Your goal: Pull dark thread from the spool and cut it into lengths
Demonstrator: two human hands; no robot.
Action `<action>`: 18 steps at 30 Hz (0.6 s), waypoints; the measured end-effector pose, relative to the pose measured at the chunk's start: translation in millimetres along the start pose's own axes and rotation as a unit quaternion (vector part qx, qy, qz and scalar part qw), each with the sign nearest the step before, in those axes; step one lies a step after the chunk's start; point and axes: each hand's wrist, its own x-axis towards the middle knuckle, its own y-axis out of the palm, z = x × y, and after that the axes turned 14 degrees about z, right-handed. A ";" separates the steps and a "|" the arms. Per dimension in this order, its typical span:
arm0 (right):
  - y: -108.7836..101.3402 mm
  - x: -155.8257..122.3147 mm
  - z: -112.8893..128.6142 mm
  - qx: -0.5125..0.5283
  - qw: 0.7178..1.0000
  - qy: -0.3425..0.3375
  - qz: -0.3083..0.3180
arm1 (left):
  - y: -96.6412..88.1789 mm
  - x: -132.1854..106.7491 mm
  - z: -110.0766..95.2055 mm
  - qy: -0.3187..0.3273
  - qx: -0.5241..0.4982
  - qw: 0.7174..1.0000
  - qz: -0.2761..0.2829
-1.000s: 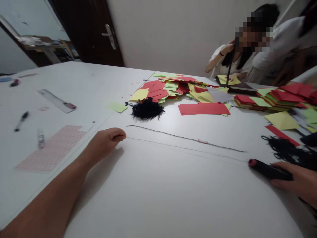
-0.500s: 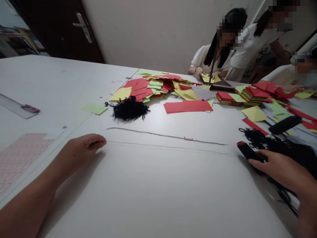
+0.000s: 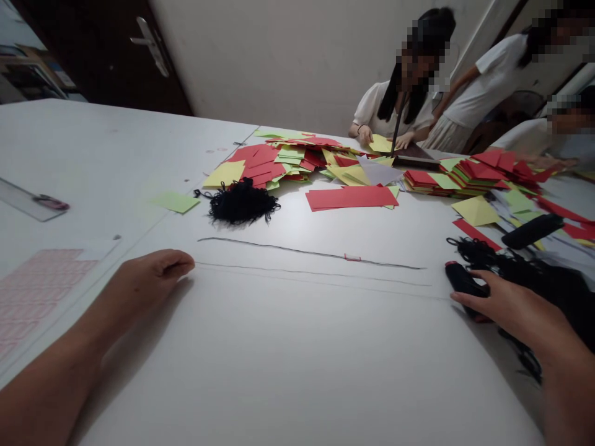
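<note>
Our left hand (image 3: 160, 272) pinches one end of a thin thread (image 3: 302, 272), nearer us and left of the black yarn heap (image 3: 242, 203). We have that thread stretched rightward across the table (image 3: 297, 371), in front of the heap, with a darker cord (image 3: 302, 250) between. Red strips (image 3: 352, 197) lie right of the heap; farther right, nearer us, our right hand (image 3: 506, 297) grasps a black spool (image 3: 460, 279).

A white table (image 3: 297, 371) stretches beneath your left hand (image 3: 151, 275) and right hand (image 3: 506, 303); beyond your left, a dark brown door (image 3: 106, 62) with a metal lever handle (image 3: 152, 48) adjoins a plain, dimly lit grey wall (image 3: 279, 62).
</note>
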 end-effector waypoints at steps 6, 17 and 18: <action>-6.9 -11.5 5.9 -0.006 1.000 0.022 -0.008 | -3.9 -2.5 -9.0 -0.028 -0.019 0.999 -0.007; -5.5 -9.7 -0.4 -0.012 0.999 -0.007 -0.043 | 0.5 1.5 6.4 -0.005 0.008 1.000 -0.010; -6.9 -11.7 1.6 -0.014 0.999 -0.008 -0.043 | 0.7 1.7 7.8 -0.005 0.013 1.000 -0.012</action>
